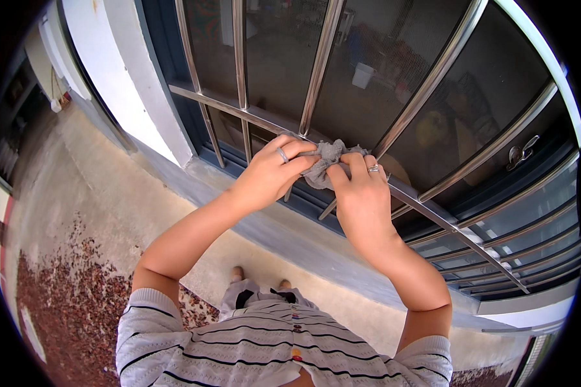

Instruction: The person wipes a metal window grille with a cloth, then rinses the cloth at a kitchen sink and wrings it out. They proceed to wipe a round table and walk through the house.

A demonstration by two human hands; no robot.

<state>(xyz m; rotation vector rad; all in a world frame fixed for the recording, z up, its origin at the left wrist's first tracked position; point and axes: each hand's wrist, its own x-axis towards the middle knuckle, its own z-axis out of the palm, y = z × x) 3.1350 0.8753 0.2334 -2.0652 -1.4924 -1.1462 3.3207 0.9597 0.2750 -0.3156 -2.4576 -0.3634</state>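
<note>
A crumpled grey cloth (330,152) is bunched against the horizontal metal rail (258,121) of a barred window. My left hand (274,169) grips the cloth's left side, fingers curled over the rail, a ring on one finger. From the right, my right hand (363,193) pinches the same cloth, thumb and fingers bent into it; it wears a ring too. Upright shiny bars (321,68) rise from the rail just beyond the hands. The part of the rail under the cloth is hidden.
Behind the bars is a dark mesh screen (271,58) in a blue-grey frame; a metal latch (521,153) sits at the right. Below runs a concrete ledge (265,226). Reddish-brown dried pieces (77,303) lie spread on the ground at the lower left.
</note>
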